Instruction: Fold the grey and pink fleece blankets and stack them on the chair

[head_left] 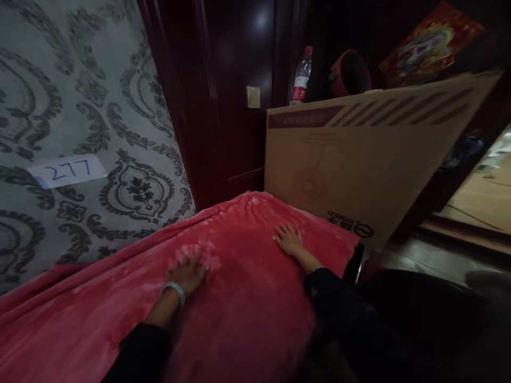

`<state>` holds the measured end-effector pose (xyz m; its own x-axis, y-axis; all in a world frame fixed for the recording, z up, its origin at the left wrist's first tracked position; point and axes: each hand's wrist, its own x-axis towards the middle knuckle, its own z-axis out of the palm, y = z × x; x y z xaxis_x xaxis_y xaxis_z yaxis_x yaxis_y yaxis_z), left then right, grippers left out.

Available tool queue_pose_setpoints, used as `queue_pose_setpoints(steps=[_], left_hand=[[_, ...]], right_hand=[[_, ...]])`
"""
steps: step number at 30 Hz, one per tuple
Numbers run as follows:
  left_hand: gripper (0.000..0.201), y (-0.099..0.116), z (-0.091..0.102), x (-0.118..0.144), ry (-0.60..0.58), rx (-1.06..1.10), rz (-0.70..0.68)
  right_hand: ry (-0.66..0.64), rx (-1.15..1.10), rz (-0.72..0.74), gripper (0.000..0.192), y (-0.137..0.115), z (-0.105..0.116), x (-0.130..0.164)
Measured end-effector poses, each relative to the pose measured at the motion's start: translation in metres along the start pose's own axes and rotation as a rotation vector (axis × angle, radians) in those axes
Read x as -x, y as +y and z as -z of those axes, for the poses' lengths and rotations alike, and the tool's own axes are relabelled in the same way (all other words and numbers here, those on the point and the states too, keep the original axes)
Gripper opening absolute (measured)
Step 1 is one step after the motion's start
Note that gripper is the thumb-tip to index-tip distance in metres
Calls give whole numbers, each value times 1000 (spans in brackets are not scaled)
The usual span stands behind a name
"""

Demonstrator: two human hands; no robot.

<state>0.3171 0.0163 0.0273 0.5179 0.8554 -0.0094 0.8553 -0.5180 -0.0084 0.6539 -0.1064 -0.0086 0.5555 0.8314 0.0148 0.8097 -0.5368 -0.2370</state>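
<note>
- The left hand [187, 274] lies palm down on a red blanket [247, 298], fingers spread and pointing away from the person; it grips nothing.
- A pale bracelet [174, 290] circles the left wrist, and a dark sleeve [139, 354] covers the forearm behind it.
- The right hand [288, 239] also rests flat on the blanket, fingers spread wide and empty, closer to the far edge of the cloth than the left hand.
- The right arm wears a dark sleeve [343, 308] too, reaching in from the lower right.
- The two hands are well apart, with smooth plush cloth between them.
- The blanket is spread over a bed and fills the lower left and middle of the view; its far edge lies near a dark wooden door [223, 106], and just in front of the left hand's fingers the pile looks ruffled and paler.
- A large flat cardboard box [359, 154] stands upright just beyond the right hand, leaning, with striped printing along its top edge.
- Behind the box top, a plastic bottle [301, 77] with a red cap stands upright, beside a round red object [351, 72] that is too dim to identify.
- A colourful picture [431, 42] hangs tilted in the upper right.
- The wall on the left has grey patterned wallpaper [99, 80], carrying a white label [66, 171] with "277" written in blue.
- A pale switch plate [253, 97] sits on the door frame.
</note>
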Motion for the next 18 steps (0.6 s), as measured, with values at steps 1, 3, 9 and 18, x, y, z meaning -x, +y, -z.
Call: queue_pose_setpoints(steps=[1,3,9,18], left_hand=[[63,0,2,18,-24,-12,-35],[68,-2,1,57,-79,-32,-83],[68,-16,-32,125,-52,-145,-74],[67,-12,-32,128,23,-83,-65]], right_hand=[[27,-5,-49,54,12,2,5],[105,-17,-159,53,34,8,16],[322,-84,-504,51,92,18,38],[415,-151,-625,52,112,7,42]])
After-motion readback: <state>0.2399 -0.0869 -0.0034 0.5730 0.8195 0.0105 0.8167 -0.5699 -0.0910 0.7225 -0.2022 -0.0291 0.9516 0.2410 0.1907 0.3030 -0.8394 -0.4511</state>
